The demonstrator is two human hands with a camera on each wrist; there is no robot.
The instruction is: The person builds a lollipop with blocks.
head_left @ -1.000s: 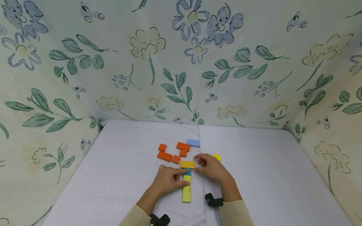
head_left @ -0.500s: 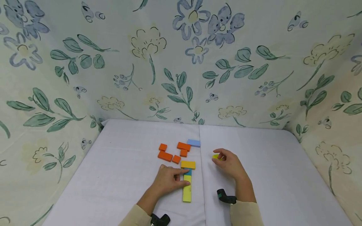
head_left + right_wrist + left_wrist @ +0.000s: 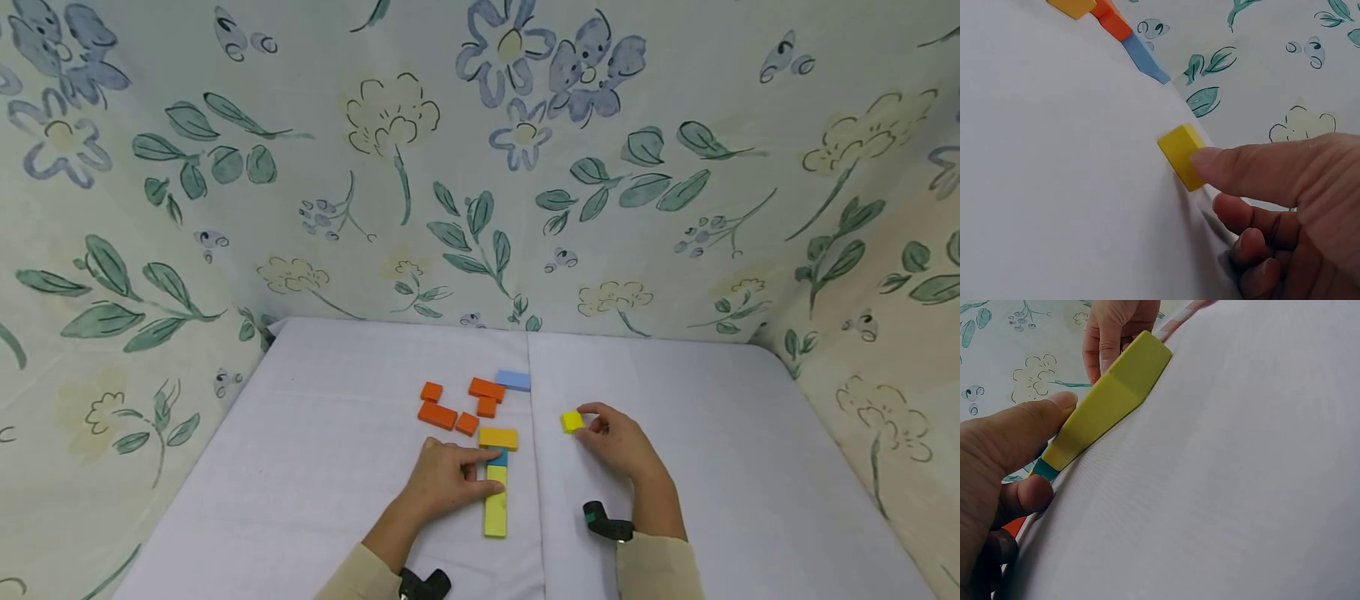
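Note:
In the head view a row of flat blocks runs toward the person: an amber block lies crosswise, then a blue block, then a long yellow block. My left hand rests over this row, its index finger reaching onto the blue block and its thumb on the long yellow one. The left wrist view shows that thumb against the long yellow block. Off to the right, my right hand pinches a small bright yellow block, with the thumb on its near face.
Several orange blocks, one of them long, lie behind the row. A light blue block touches another long orange block at the back. White cloth covers the table, and a flowered curtain stands behind it.
My right hand has left the amber block, moved right and taken hold of the small yellow block, which has turned slightly. My left hand has stayed in place.

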